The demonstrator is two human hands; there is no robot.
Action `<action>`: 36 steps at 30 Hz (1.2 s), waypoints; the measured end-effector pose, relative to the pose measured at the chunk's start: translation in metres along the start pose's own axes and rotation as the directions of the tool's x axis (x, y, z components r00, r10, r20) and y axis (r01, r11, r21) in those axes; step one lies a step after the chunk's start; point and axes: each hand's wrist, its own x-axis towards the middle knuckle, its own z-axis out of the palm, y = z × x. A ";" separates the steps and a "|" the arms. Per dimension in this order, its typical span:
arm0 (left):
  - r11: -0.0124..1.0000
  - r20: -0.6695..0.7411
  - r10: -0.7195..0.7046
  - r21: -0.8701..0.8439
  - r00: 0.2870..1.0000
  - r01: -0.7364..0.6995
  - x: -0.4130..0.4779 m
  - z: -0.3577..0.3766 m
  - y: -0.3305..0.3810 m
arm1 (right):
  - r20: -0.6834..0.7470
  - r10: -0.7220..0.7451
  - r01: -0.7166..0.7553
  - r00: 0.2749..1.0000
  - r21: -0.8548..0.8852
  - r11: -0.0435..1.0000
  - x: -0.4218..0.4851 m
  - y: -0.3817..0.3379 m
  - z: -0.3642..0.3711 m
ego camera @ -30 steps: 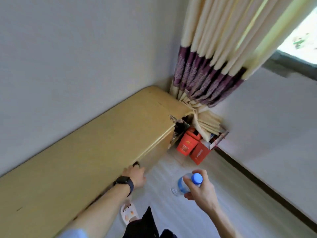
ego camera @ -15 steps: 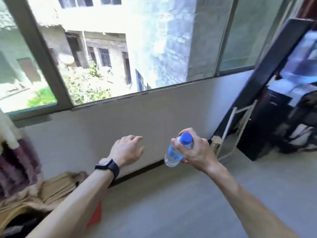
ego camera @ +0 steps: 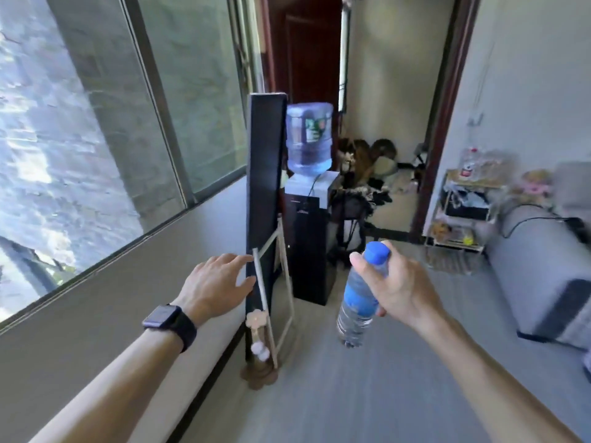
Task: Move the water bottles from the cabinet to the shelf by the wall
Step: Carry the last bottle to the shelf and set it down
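My right hand [ego camera: 399, 286] grips a clear water bottle [ego camera: 356, 310] with a blue cap and blue label, holding it by the neck so it hangs tilted over the floor. My left hand [ego camera: 216, 282], with a dark watch on the wrist, is held out in front with fingers spread and holds nothing. A light wire shelf [ego camera: 460, 212] with several items on its tiers stands against the wall at the right, well ahead of both hands. The cabinet is out of view.
A tall dark panel [ego camera: 263, 193] with a white frame leans by the window wall just beyond my left hand. A water dispenser [ego camera: 308, 238] with a large blue jug stands behind it. A grey sofa [ego camera: 540, 276] fills the right side. A doorway opens ahead.
The view has swung right from the yellow cabinet past the window to the room. My left hand left the cabinet and is now raised free; my right hand still carries the bottle.
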 end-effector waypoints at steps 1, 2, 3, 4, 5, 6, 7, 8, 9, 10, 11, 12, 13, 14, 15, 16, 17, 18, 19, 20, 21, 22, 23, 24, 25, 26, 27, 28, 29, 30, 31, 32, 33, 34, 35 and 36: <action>0.999 -0.002 0.041 0.000 0.999 -0.041 0.026 0.005 0.005 | -0.042 0.018 -0.019 0.999 -0.024 1.000 0.015 0.007 -0.006; 0.997 -0.003 0.079 -0.005 0.997 -0.079 0.053 0.011 0.009 | -0.084 0.034 -0.037 0.996 -0.032 0.999 0.030 0.014 -0.011; 0.994 -0.002 0.112 -0.013 0.994 -0.112 0.078 0.018 0.014 | -0.126 0.051 -0.055 0.991 -0.028 0.998 0.043 0.022 -0.016; 0.989 0.001 0.143 -0.023 0.990 -0.143 0.103 0.024 0.020 | -0.167 0.070 -0.074 0.983 -0.020 0.997 0.057 0.030 -0.022; 0.985 0.008 0.170 -0.031 0.985 -0.170 0.128 0.030 0.028 | -0.204 0.087 -0.092 0.975 -0.017 0.996 0.070 0.038 -0.028; 0.980 0.018 0.198 -0.039 0.980 -0.197 0.151 0.036 0.037 | -0.236 0.103 -0.111 0.966 -0.022 0.994 0.082 0.047 -0.034; 0.973 0.028 0.228 -0.049 0.973 -0.226 0.175 0.042 0.048 | -0.261 0.117 -0.131 0.958 -0.035 0.991 0.095 0.057 -0.041; 0.966 0.036 0.256 -0.058 0.966 -0.253 0.197 0.047 0.060 | -0.280 0.130 -0.149 0.951 -0.049 0.988 0.108 0.067 -0.047; 0.958 0.037 0.283 -0.063 0.958 -0.280 0.220 0.052 0.074 | -0.294 0.145 -0.170 0.945 -0.059 0.984 0.121 0.078 -0.055; 0.949 0.036 0.310 -0.067 0.950 -0.307 0.243 0.057 0.089 | -0.306 0.162 -0.191 0.938 -0.066 0.979 0.135 0.090 -0.063; 0.942 0.034 0.330 -0.071 0.943 -0.327 0.262 0.060 0.102 | -0.315 0.181 -0.213 0.932 -0.069 0.975 0.147 0.100 -0.070; 0.934 0.031 0.351 -0.079 0.936 -0.348 0.286 0.066 0.119 | -0.325 0.198 -0.233 0.925 -0.072 0.970 0.163 0.113 -0.080; 0.926 0.030 0.370 -0.085 0.929 -0.367 0.308 0.071 0.135 | -0.333 0.214 -0.250 0.918 -0.068 0.966 0.177 0.127 -0.088; 0.919 0.024 0.387 -0.091 0.922 -0.384 0.329 0.076 0.152 | -0.335 0.229 -0.263 0.914 -0.058 0.963 0.193 0.141 -0.097; 0.912 0.021 0.402 -0.096 0.916 -0.398 0.354 0.083 0.171 | -0.332 0.245 -0.275 0.911 -0.048 0.960 0.213 0.158 -0.107; 0.907 0.014 0.413 -0.095 0.911 -0.410 0.380 0.091 0.190 | -0.329 0.257 -0.286 0.909 -0.042 0.957 0.233 0.176 -0.116; 0.904 0.007 0.420 -0.094 0.907 -0.418 0.406 0.097 0.210 | -0.326 0.265 -0.294 0.908 -0.043 0.955 0.255 0.195 -0.126; 0.904 0.002 0.418 -0.097 0.908 -0.416 0.433 0.104 0.229 | -0.322 0.273 -0.303 0.907 -0.046 0.952 0.276 0.213 -0.137; 0.906 0.000 0.413 -0.102 0.911 -0.411 0.459 0.110 0.247 | -0.319 0.278 -0.308 0.906 -0.049 0.950 0.298 0.230 -0.148; 0.907 0.002 0.412 -0.101 0.911 -0.410 0.485 0.115 0.266 | -0.320 0.283 -0.315 0.904 -0.052 0.948 0.319 0.246 -0.158; 0.909 0.003 0.406 -0.105 0.914 -0.404 0.508 0.120 0.283 | -0.323 0.284 -0.320 0.903 -0.066 0.945 0.339 0.262 -0.168; 0.912 -0.001 0.396 -0.118 0.918 -0.393 0.529 0.124 0.299 | -0.323 0.275 -0.319 0.906 -0.088 0.944 0.360 0.276 -0.178; 0.913 -0.005 0.388 -0.135 0.922 -0.385 0.547 0.127 0.312 | -0.320 0.265 -0.313 0.910 -0.110 0.943 0.381 0.288 -0.187; 0.911 -0.009 0.388 -0.149 0.922 -0.385 0.564 0.130 0.324 | -0.320 0.256 -0.308 0.912 -0.123 0.943 0.401 0.298 -0.196; 0.908 -0.009 0.392 -0.156 0.920 -0.389 0.580 0.132 0.335 | -0.322 0.247 -0.302 0.914 -0.131 0.944 0.421 0.308 -0.205; 0.907 -0.007 0.395 -0.156 0.919 -0.391 0.597 0.135 0.343 | -0.321 0.241 -0.296 0.916 -0.137 0.945 0.440 0.318 -0.212; 0.910 -0.001 0.391 -0.152 0.921 -0.386 0.616 0.137 0.350 | -0.316 0.240 -0.295 0.918 -0.142 0.945 0.459 0.327 -0.219; 0.914 0.008 0.385 -0.143 0.923 -0.380 0.637 0.140 0.355 | -0.314 0.241 -0.297 0.918 -0.144 0.944 0.478 0.337 -0.224; 0.917 0.011 0.382 -0.127 0.924 -0.378 0.660 0.143 0.360 | -0.318 0.242 -0.297 0.917 -0.140 0.945 0.497 0.348 -0.229; 0.919 0.013 0.382 -0.107 0.924 -0.379 0.682 0.148 0.366 | -0.324 0.242 -0.297 0.914 -0.132 0.946 0.517 0.360 -0.233; 0.920 0.015 0.385 -0.091 0.923 -0.382 0.706 0.154 0.372 | -0.331 0.244 -0.298 0.912 -0.124 0.947 0.536 0.372 -0.236; 0.920 0.020 0.388 -0.077 0.921 -0.386 0.729 0.160 0.378 | -0.334 0.247 -0.301 0.910 -0.119 0.946 0.555 0.385 -0.238; 0.919 0.029 0.390 -0.068 0.920 -0.388 0.752 0.167 0.385 | -0.331 0.252 -0.306 0.909 -0.122 0.944 0.574 0.398 -0.239; 0.919 0.038 0.391 -0.063 0.919 -0.389 0.775 0.175 0.393 | -0.324 0.259 -0.313 0.910 -0.128 0.941 0.594 0.411 -0.240; 0.918 0.046 0.395 -0.059 0.918 -0.392 0.800 0.184 0.401 | -0.314 0.269 -0.322 0.910 -0.130 0.938 0.614 0.424 -0.240; 0.916 0.055 0.401 -0.051 0.914 -0.399 0.825 0.192 0.410 | -0.307 0.278 -0.329 0.910 -0.129 0.936 0.635 0.436 -0.241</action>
